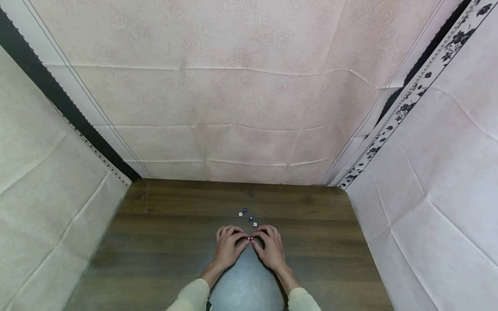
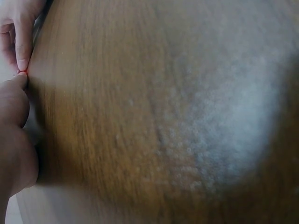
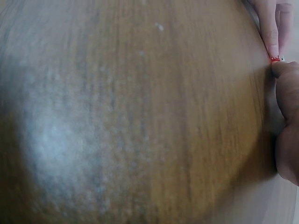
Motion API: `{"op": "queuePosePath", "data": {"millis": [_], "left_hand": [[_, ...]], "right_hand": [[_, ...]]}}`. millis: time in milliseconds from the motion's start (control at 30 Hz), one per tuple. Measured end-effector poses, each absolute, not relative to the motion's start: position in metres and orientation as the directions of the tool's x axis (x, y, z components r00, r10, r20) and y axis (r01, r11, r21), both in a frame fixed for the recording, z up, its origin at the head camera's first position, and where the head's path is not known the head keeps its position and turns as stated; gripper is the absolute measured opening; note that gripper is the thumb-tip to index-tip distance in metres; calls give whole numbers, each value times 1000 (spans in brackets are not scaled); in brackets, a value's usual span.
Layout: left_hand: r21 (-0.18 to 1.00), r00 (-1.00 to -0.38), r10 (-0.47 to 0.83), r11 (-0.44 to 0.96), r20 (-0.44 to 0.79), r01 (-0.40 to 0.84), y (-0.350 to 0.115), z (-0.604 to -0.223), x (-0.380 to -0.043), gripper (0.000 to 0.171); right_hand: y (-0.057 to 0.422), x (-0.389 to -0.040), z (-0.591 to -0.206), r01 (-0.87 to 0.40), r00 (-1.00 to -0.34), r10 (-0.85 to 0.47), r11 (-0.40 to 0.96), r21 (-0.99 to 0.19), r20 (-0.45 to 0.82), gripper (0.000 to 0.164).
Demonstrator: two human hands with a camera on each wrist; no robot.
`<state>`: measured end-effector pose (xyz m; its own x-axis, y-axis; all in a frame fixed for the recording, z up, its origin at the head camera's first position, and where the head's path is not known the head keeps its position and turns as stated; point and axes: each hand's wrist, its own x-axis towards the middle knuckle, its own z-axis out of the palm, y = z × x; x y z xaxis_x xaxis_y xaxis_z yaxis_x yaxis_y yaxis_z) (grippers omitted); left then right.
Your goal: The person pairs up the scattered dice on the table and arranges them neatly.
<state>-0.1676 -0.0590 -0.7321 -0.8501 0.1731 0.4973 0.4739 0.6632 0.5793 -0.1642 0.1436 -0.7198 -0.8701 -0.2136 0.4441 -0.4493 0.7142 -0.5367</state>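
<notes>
Small red dice (image 1: 250, 238) with white pips sit between the two hands, low in the middle of the head view; how many there are is too small to tell. My left hand (image 1: 227, 248) pinches them from the left with thumb and index finger. From the other side, my right hand (image 1: 271, 249) does the same, so the fingertips nearly meet. A bit of red die (image 3: 274, 59) shows at the fingertips in the right wrist view. Just beyond the hands lie two dark blue dice, one nearer (image 1: 250, 218) and one farther (image 1: 245, 211), and two white dice, one nearer (image 1: 254, 224) and one farther (image 1: 240, 214).
The brown wooden tabletop (image 1: 167, 233) extends around both hands. Pale patterned cloth (image 1: 241, 99) hangs behind its far edge, with further cloth panels on the left (image 1: 50, 185) and right (image 1: 435, 181).
</notes>
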Motion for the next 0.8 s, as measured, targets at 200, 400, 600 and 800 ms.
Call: {"op": "queuePosePath", "data": {"millis": [200, 400, 600, 800], "left_hand": [[584, -853, 181, 658, 490, 475, -61, -737, -170, 15], [546, -842, 178, 689, 508, 476, -59, -729, -168, 14], [531, -821, 176, 686, 543, 498, -59, -733, -168, 14], [533, -822, 174, 685, 543, 497, -59, -730, -167, 16]], "right_hand": [[145, -164, -720, -433, -885, -213, 707, -560, 415, 12], [145, -164, -720, -425, -892, -212, 689, -587, 398, 11], [145, -165, -720, -407, -903, -205, 693, -595, 379, 10], [145, -165, -721, -407, -901, -203, 701, -586, 383, 11]]}}
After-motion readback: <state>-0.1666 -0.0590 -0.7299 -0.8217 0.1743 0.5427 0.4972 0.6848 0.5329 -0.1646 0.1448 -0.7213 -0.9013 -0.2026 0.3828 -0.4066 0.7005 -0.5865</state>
